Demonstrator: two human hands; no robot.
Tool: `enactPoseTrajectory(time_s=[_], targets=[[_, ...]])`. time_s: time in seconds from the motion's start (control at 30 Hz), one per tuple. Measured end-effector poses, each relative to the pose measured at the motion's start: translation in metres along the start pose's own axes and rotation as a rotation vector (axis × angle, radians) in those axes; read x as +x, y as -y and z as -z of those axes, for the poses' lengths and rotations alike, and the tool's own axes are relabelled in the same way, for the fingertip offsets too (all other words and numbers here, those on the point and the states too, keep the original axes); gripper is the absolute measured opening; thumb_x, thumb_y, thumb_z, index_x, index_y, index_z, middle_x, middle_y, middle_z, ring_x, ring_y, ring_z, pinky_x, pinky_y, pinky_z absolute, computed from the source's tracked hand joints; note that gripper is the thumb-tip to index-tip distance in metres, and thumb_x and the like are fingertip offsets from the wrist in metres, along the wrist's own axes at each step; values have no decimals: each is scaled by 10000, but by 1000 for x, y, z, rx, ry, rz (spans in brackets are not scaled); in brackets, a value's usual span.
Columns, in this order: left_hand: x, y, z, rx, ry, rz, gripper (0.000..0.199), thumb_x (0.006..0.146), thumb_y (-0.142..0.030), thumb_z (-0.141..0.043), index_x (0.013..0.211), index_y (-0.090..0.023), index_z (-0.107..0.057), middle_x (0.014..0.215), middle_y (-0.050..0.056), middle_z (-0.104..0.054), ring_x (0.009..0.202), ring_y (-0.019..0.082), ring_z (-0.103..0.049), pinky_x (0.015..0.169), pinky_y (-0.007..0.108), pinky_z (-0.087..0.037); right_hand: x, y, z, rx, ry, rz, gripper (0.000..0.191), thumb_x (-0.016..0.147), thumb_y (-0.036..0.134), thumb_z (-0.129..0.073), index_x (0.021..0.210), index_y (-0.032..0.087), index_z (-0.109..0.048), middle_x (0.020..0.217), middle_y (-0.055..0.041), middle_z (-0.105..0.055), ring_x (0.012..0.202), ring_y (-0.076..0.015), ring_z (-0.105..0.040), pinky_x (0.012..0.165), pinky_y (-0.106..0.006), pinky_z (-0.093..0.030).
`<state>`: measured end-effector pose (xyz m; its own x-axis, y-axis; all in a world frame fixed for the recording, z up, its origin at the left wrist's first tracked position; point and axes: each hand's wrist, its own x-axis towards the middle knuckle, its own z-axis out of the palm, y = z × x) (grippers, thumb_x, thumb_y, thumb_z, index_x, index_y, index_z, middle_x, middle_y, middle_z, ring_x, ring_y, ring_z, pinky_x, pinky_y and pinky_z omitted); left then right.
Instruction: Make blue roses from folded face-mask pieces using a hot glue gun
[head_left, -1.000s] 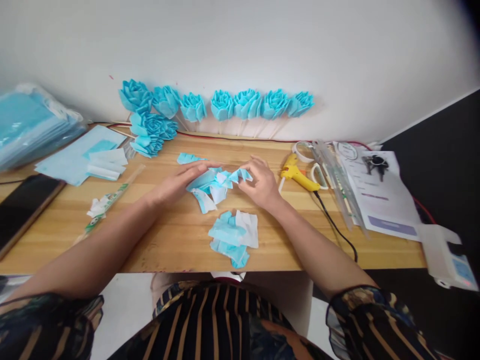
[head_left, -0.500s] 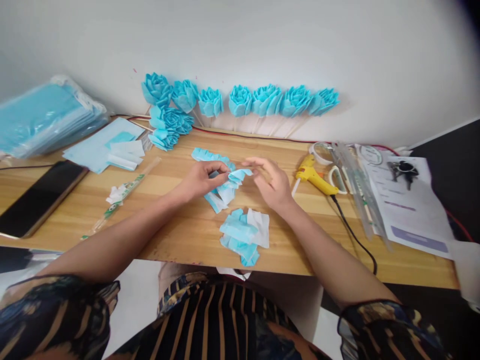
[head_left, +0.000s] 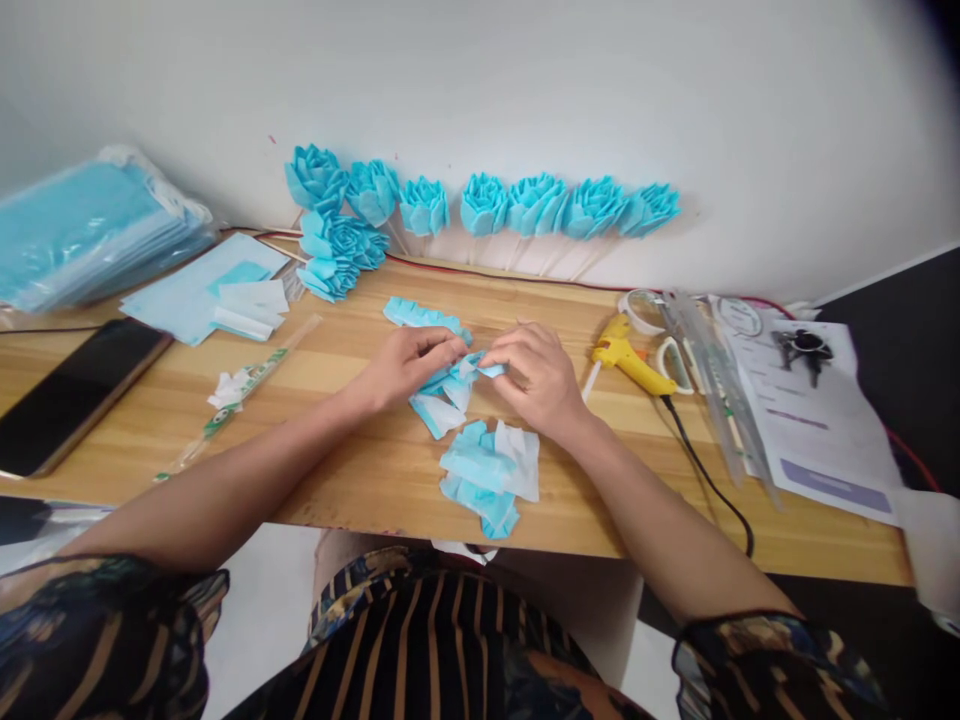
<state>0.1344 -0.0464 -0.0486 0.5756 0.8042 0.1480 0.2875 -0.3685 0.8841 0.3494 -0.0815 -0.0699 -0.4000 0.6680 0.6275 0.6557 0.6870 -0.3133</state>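
Between my two hands is a small blue-and-white fabric piece (head_left: 472, 364), pinched at both ends. My left hand (head_left: 412, 365) has thumb and forefinger closed on its left end. My right hand (head_left: 534, 375) pinches the right end, fingers bent over it. Just beneath and left of the hands lie more pale blue and white pieces (head_left: 439, 412) on the wooden table (head_left: 345, 455). Behind my left hand is a gathered blue strip (head_left: 420, 315). A loose pile of blue and white pieces (head_left: 484, 465) sits nearer the table's front edge.
Several blue fabric flowers (head_left: 536, 203) on sticks lean along the wall. To the right lie a yellow glue gun (head_left: 630, 358), scissors (head_left: 673, 362), papers (head_left: 817, 420) and keys (head_left: 806, 350). At left are a phone (head_left: 79, 395), blue sheets (head_left: 187, 290) and a plastic-wrapped stack (head_left: 90, 230).
My right hand has come in to the left and closed its fingers on the fabric piece's right end. The piece now sits slightly lower, between both hands.
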Motion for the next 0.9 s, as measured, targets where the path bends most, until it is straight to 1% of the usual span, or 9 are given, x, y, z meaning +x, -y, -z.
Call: enactPoseTrajectory(time_s=[0.13,0.23,0.3,0.37,0.47,0.53,0.63,0.73,0.9], targets=[[0,-3,0,-1,5,-14,374,909,-464,-529,824,-134,-683,713,15,-630,659,126,-530,604,249,-384,0,0,0,-15,13,28,180,837,136,-575,872,295,-652,921,8,-705,911,-207,-627,1002,-453,-431],[-1,2,-3,43,-22,-98,243,864,-360,-616,796,-137,-684,744,20,-655,698,126,-561,650,247,-410,1,3,-1,-8,20,55,173,843,134,-574,876,289,-643,932,9,-712,913,-207,-633,998,-454,-428],[0,7,-5,79,-58,-146,167,850,-269,-615,767,-139,-679,738,18,-660,692,118,-566,657,241,-413,2,5,1,20,33,38,206,826,115,-570,926,281,-639,983,-4,-717,959,-216,-639,998,-456,-423],[0,11,-6,122,-111,-166,134,838,-206,-597,750,-143,-677,718,9,-659,653,104,-549,633,234,-402,3,7,6,109,71,-33,252,826,139,-566,1033,268,-628,1091,-36,-709,1060,-236,-631,1000,-453,-429],[0,12,-6,188,-185,-179,127,821,-158,-581,739,-148,-676,687,-5,-651,608,92,-524,611,230,-389,4,11,14,300,94,-225,273,911,283,-528,1174,237,-586,1205,-78,-679,1144,-241,-616,985,-420,-455],[-1,9,-6,233,-208,-202,126,813,-138,-579,731,-147,-674,678,-7,-650,594,89,-517,605,231,-384,5,13,17,333,49,-349,270,956,397,-484,1132,226,-597,1124,-70,-700,1057,-224,-640,935,-386,-471],[-2,5,-5,305,-215,-255,132,812,-121,-577,718,-148,-666,681,1,-657,594,92,-524,606,236,-381,8,17,16,265,25,-445,329,965,495,-445,900,217,-610,865,-31,-689,823,-184,-626,794,-335,-458],[-3,3,-6,376,-222,-302,155,838,-142,-570,713,-154,-660,685,15,-660,624,109,-555,622,246,-395,9,21,13,217,96,-475,400,949,527,-446,734,208,-558,677,-2,-591,658,-149,-543,662,-302,-397],[-5,5,-10,469,-216,-379,176,871,-172,-556,754,-152,-685,718,43,-669,691,148,-598,649,268,-418,10,25,9,145,202,-525,377,871,523,-568,680,198,-571,591,18,-530,581,-128,-478,588,-277,-336]])
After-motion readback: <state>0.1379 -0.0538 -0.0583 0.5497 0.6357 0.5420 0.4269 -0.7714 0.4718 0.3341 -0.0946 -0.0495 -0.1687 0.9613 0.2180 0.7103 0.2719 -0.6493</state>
